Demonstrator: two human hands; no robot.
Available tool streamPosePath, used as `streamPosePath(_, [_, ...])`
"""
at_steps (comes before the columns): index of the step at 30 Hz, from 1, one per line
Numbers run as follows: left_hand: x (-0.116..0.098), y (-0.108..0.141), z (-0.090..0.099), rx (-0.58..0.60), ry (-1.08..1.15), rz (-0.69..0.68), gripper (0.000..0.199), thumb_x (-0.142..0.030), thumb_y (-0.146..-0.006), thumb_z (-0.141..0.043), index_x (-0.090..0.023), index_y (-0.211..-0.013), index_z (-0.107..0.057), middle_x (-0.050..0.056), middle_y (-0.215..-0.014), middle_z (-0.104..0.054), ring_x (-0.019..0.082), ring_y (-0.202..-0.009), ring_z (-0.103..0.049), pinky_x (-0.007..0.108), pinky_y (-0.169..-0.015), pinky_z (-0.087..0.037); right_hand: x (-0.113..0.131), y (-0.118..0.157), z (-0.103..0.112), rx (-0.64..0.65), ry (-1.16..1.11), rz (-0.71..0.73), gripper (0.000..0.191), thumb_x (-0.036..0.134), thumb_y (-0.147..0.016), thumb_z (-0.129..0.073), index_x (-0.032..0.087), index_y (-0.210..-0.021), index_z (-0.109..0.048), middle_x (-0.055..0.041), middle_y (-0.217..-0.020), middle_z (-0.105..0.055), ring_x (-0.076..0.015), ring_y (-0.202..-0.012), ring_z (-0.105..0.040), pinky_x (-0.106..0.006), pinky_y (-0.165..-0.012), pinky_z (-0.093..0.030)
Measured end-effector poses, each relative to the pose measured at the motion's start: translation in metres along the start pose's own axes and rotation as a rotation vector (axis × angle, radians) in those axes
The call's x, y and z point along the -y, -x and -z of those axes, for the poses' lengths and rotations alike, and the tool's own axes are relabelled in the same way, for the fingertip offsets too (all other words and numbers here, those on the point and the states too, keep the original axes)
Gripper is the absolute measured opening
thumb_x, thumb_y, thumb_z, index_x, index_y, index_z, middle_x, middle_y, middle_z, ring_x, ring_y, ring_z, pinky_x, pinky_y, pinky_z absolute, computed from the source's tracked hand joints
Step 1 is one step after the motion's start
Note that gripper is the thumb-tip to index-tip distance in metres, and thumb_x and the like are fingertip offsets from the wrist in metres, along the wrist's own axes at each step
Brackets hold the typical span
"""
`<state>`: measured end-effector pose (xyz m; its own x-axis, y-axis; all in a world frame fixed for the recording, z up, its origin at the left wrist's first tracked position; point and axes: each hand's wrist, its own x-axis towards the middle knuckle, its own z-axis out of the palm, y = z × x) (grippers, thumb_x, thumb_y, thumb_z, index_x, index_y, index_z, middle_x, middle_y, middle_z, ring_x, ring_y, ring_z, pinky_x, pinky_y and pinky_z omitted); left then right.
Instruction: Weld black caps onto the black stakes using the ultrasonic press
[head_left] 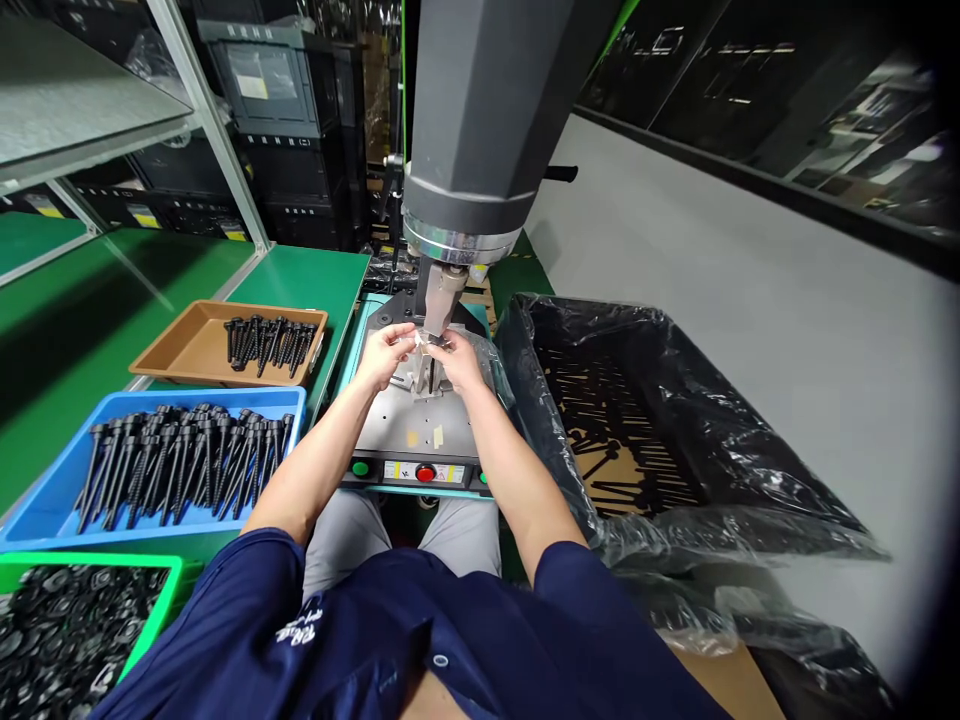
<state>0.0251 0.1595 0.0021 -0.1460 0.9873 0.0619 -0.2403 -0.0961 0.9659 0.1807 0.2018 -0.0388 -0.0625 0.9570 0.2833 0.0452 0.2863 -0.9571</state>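
Observation:
Both hands are raised at the metal tip [442, 298] of a large grey machine [480, 110]. My left hand [384, 355] has its thumb and fingers brought together just left of the tip, near a small whitish piece. Right of the tip, my right hand [457, 360] is closed with its fingertips at the same spot. What either hand pinches is too small to make out. Below them is a metal fixture [427, 380] on the grey machine base [390, 425], with a dark slim part upright in it.
Left: a brown tray [187, 345] and blue tray [45, 520] of black bolt-like parts, and a green bin [169, 600] of small black pieces. Right: a plastic-lined box [675, 400] with rows of black parts. In front: a red button [425, 473] and green buttons [360, 468].

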Motion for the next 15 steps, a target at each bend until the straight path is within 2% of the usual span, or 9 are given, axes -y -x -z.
streamPosePath(2, [0.0009, -0.0001, 0.0009, 0.000, -0.003, -0.004, 0.041, -0.022, -0.061, -0.079, -0.011, -0.100, -0.070, 0.011, -0.097, -0.072, 0.012, -0.066, -0.060, 0.023, -0.055, -0.041, 0.0009, 0.0003, 0.0050, 0.067, -0.076, -0.045, 0.050, 0.034, -0.065, -0.074, 0.019, -0.112, -0.066, -0.0058, -0.109, -0.069, -0.0224, -0.099, -0.062, -0.039, -0.097, -0.046])
streamPosePath(5, [0.0022, -0.0001, 0.0022, 0.000, -0.014, -0.005, 0.041, -0.024, -0.061, -0.079, -0.012, -0.099, -0.070, 0.011, -0.097, -0.072, 0.012, -0.068, -0.061, 0.023, -0.055, -0.042, 0.0026, 0.0017, 0.0102, 0.057, -0.095, -0.033, 0.049, 0.039, -0.069, -0.071, 0.020, -0.114, -0.065, -0.0054, -0.114, -0.069, -0.0230, -0.107, -0.061, -0.038, -0.100, -0.044])
streamPosePath(7, [0.0027, -0.0002, 0.0025, -0.003, -0.016, 0.005, 0.041, -0.024, -0.061, -0.080, -0.013, -0.099, -0.070, 0.011, -0.099, -0.073, 0.012, -0.068, -0.061, 0.023, -0.055, -0.042, 0.0032, 0.0008, 0.0112, 0.051, -0.046, 0.010, 0.041, 0.043, -0.074, -0.065, 0.020, -0.109, -0.068, -0.0050, -0.112, -0.069, -0.0233, -0.109, -0.061, -0.037, -0.102, -0.043])
streamPosePath(11, [0.0039, -0.0005, 0.0026, -0.001, -0.010, 0.021, 0.042, -0.024, -0.061, -0.078, -0.012, -0.100, -0.071, 0.011, -0.099, -0.073, 0.012, -0.067, -0.061, 0.023, -0.055, -0.042, 0.0008, -0.0029, 0.0081, 0.043, 0.086, 0.076, 0.027, 0.044, -0.077, -0.061, 0.020, -0.087, -0.071, -0.0051, -0.105, -0.071, -0.0243, -0.108, -0.061, -0.039, -0.103, -0.042])
streamPosePath(13, [0.0056, -0.0003, 0.0030, 0.004, -0.019, 0.020, 0.042, -0.022, -0.061, -0.076, -0.012, -0.101, -0.070, 0.011, -0.098, -0.073, 0.012, -0.065, -0.061, 0.023, -0.055, -0.042, -0.0023, -0.0024, 0.0058, 0.019, 0.066, 0.047, 0.027, 0.043, -0.075, -0.063, 0.019, -0.086, -0.070, -0.0061, -0.103, -0.071, -0.0250, -0.105, -0.062, -0.040, -0.100, -0.043])
streamPosePath(15, [0.0087, 0.0004, 0.0036, 0.004, -0.038, 0.013, 0.041, -0.019, -0.061, -0.075, -0.012, -0.101, -0.070, 0.011, -0.098, -0.073, 0.011, -0.063, -0.060, 0.023, -0.054, -0.042, -0.0061, -0.0001, 0.0041, -0.006, -0.008, 0.002, 0.032, 0.043, -0.073, -0.065, 0.019, -0.094, -0.070, -0.0073, -0.105, -0.071, -0.0248, -0.104, -0.063, -0.040, -0.098, -0.045])
